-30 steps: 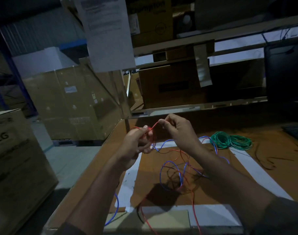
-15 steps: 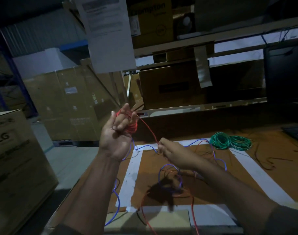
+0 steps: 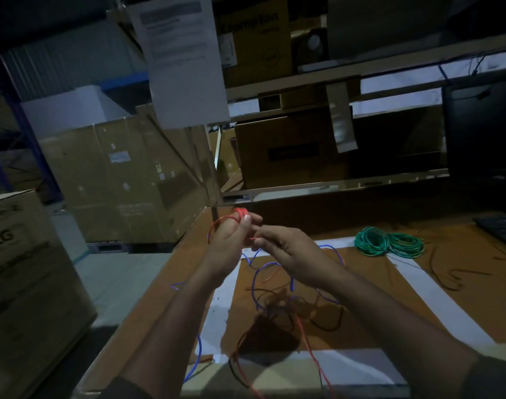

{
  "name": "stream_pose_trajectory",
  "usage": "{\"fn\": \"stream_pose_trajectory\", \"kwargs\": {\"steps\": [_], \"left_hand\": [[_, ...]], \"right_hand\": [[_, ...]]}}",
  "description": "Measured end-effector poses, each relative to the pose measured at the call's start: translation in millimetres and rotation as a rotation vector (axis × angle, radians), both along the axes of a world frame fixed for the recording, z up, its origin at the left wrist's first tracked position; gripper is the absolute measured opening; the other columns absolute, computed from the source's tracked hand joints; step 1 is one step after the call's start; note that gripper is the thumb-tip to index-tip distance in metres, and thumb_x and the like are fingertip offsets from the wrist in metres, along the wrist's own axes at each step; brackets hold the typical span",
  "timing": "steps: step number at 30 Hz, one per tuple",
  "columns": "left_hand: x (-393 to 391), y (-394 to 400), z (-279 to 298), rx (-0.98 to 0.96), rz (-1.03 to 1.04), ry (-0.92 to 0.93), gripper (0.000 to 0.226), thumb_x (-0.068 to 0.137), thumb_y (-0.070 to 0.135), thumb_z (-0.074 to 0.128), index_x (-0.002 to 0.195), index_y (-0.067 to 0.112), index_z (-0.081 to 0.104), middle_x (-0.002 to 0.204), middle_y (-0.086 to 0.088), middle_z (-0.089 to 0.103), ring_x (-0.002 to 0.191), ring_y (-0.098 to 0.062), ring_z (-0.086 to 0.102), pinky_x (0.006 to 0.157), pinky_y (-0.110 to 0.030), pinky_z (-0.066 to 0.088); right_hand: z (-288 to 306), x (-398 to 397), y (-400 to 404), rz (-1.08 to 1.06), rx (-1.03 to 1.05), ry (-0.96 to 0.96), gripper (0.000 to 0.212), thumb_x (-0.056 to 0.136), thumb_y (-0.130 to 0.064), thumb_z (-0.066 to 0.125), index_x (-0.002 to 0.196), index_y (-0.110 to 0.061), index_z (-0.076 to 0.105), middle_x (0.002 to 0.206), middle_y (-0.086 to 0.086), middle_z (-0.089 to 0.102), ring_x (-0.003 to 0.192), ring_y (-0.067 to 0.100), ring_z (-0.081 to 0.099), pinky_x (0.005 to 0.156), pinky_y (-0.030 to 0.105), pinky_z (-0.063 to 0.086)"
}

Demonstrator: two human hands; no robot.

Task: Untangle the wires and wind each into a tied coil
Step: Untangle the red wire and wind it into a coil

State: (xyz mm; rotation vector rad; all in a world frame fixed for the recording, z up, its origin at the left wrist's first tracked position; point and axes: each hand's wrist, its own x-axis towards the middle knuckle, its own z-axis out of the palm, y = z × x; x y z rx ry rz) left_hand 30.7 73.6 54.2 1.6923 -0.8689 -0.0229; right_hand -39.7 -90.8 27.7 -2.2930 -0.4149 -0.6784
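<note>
Holding above table (image 3: 462, 318) | cardboard boxes (image 3: 122, 180) beyond left hand (image 3: 230, 246) | green coil (image 3: 388, 245) right of right hand (image 3: 289, 251) | blue wire (image 3: 257, 279) tangled beneath | left grips red wire (image 3: 241, 216) coil, right pinches its strand.

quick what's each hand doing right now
Left hand: grips the small red wire coil wound on its fingers.
Right hand: pinches the red wire beside the coil.

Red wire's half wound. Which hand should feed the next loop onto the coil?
Right. The left hand already grips the red coil wound on its fingers, so it is the spool. The right hand pinches the red wire beside it, probably ready to lead slack from the table.
</note>
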Motion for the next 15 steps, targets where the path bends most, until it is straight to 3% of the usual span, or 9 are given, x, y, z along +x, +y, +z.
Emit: {"fn": "stream_pose_trajectory", "kwargs": {"steps": [3, 5, 7, 9, 11, 15], "left_hand": [[-2, -2, 0, 0.199, 0.029, -0.108, 0.041, 0.113, 0.03, 0.034, 0.088, 0.014, 0.062, 0.067, -0.008, 0.06, 0.061, -0.017, 0.059, 0.063, -0.031, 0.053], [1, 0, 2, 0.248, 0.021, -0.029, 0.042, 0.112, 0.033, 0.037, 0.084, 0.013, 0.06, 0.063, -0.001, 0.047, 0.057, -0.014, 0.046, 0.053, -0.024, 0.042], [3, 3, 2, 0.225, -0.08, 0.133, 0.039, 0.111, 0.032, 0.04, 0.087, 0.01, 0.061, 0.063, 0.002, 0.041, 0.055, -0.011, 0.038, 0.057, -0.024, 0.036], [2, 7, 4, 0.018, -0.206, 0.353, 0.033, 0.109, 0.03, 0.043, 0.088, 0.01, 0.059, 0.057, 0.007, 0.037, 0.044, -0.006, 0.035, 0.065, -0.028, 0.038], [3, 13, 12, -0.339, -0.39, 0.594, 0.031, 0.108, 0.03, 0.045, 0.082, 0.016, 0.056, 0.055, 0.011, 0.028, 0.037, -0.003, 0.029, 0.066, -0.027, 0.037], [18, 22, 28, -0.757, -0.582, 0.772, 0.033, 0.111, 0.029, 0.036, 0.083, 0.02, 0.05, 0.056, 0.009, 0.024, 0.037, -0.006, 0.029, 0.069, -0.019, 0.039]], "right_hand": [[3, 3, -10, -0.105, -0.04, -0.066, 0.009, 0.104, -0.036, 0.055, 0.103, -0.033, 0.063, 0.094, -0.013, 0.064, 0.083, 0.002, 0.058, 0.067, 0.029, 0.044], [2, 4, -16, -0.177, -0.084, -0.072, 0.009, 0.102, -0.037, 0.057, 0.098, -0.03, 0.062, 0.085, -0.014, 0.059, 0.077, 0.0, 0.054, 0.062, 0.027, 0.038], [-5, 7, -19, -0.214, -0.095, -0.057, 0.011, 0.102, -0.038, 0.057, 0.093, -0.031, 0.056, 0.078, -0.014, 0.054, 0.072, -0.001, 0.05, 0.059, 0.027, 0.034], [-14, 11, -22, -0.235, -0.07, -0.042, 0.016, 0.103, -0.039, 0.057, 0.09, -0.03, 0.052, 0.073, -0.014, 0.053, 0.068, 0.001, 0.05, 0.059, 0.031, 0.038], [-24, 15, -30, -0.26, -0.032, -0.003, 0.019, 0.103, -0.04, 0.056, 0.091, -0.024, 0.054, 0.073, -0.013, 0.057, 0.071, 0.011, 0.056, 0.063, 0.038, 0.045], [-42, 20, -46, -0.36, -0.049, 0.093, 0.02, 0.102, -0.044, 0.055, 0.095, -0.026, 0.054, 0.075, -0.003, 0.062, 0.072, 0.019, 0.059, 0.063, 0.04, 0.047]]}}
